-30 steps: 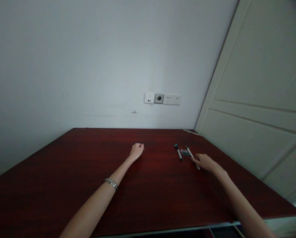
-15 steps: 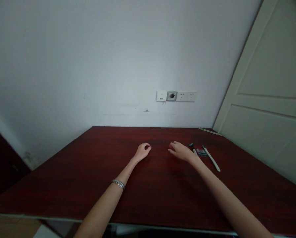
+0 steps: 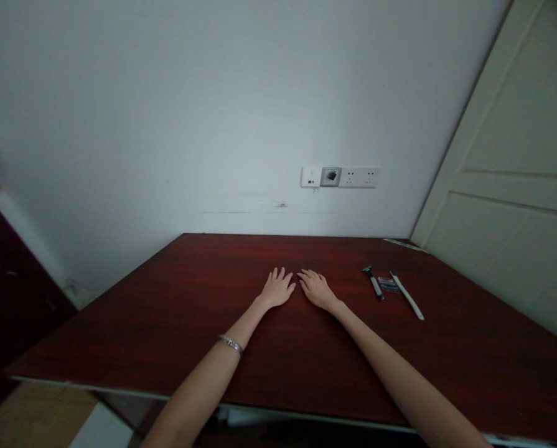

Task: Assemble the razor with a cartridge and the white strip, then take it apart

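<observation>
My left hand (image 3: 277,289) lies palm down on the dark red table (image 3: 203,298), its fingers spread and nothing in it. Close beside it, my right hand (image 3: 316,289) also rests flat, fingers stretched toward the left and holding nothing. To the right of that hand is a razor (image 3: 374,284) with a dark head and a grey and black handle. Just past the razor sits a small clear pack (image 3: 389,285) with dark contents I cannot make out. A long white handle with a dark tip (image 3: 407,296), perhaps a toothbrush, lies slanted at the far right of this group.
Behind the table stands a white wall (image 3: 231,124) with a row of sockets (image 3: 348,177). A pale panelled door (image 3: 506,180) borders the right side. A thin strip (image 3: 405,245) lies at the back right corner. The table's front edge (image 3: 119,391) crosses below my forearms.
My right hand has moved left, away from the razor, which now shows fully. My left hand has gone from curled to spread flat. The view has shifted slightly.
</observation>
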Demonstrator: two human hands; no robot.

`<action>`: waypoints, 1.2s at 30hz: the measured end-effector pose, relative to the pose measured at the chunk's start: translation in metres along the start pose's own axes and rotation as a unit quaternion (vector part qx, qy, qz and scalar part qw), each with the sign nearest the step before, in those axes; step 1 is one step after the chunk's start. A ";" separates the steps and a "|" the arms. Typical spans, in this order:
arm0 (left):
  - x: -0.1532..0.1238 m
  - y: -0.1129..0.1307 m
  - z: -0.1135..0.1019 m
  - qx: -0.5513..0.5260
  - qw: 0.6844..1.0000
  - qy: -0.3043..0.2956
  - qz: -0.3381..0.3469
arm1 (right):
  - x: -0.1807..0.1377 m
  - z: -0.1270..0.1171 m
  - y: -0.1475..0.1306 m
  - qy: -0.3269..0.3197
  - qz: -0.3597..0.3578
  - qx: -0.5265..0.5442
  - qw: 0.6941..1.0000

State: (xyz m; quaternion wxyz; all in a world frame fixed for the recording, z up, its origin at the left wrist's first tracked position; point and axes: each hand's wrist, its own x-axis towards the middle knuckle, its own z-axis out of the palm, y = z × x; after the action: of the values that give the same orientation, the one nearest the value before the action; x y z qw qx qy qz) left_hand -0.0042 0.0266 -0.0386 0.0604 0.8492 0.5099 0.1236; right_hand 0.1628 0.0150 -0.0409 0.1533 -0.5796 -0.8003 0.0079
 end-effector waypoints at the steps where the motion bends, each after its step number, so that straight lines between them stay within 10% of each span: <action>1: -0.001 0.001 0.000 0.006 1.000 -0.003 -0.002 | 0.000 0.001 0.001 0.003 0.002 0.003 1.000; 26: 0.001 -0.001 -0.001 -0.024 1.000 0.008 0.005 | -0.005 -0.010 -0.004 0.008 -0.004 0.003 1.000; 36: 0.003 0.000 -0.003 -0.014 1.000 -0.004 0.003 | -0.031 -0.092 0.054 0.102 0.167 0.034 0.980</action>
State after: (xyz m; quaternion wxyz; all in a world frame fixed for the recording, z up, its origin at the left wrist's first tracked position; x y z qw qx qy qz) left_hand -0.0036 0.0295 -0.0349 0.0738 0.8501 0.5057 0.1275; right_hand 0.2449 -0.0113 0.0289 0.2498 -0.6973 -0.6719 0.0016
